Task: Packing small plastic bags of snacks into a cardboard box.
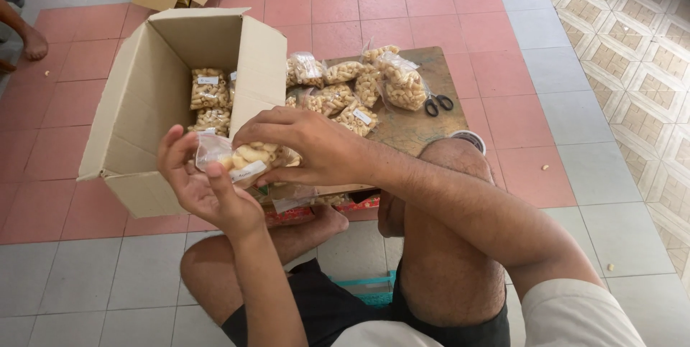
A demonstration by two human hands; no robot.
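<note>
Home floor used as packing station: tiled floor (445,2), cardboard box (151,95), bagged snacks (359,85), scissors (438,104).

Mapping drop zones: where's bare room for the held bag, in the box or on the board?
Both hands, left hand and right hand, hold the snack bag. Open box: bags fill its far end, near floor bare. Board: free strip between bag pile, scissors and knee; left part crowded.
</note>
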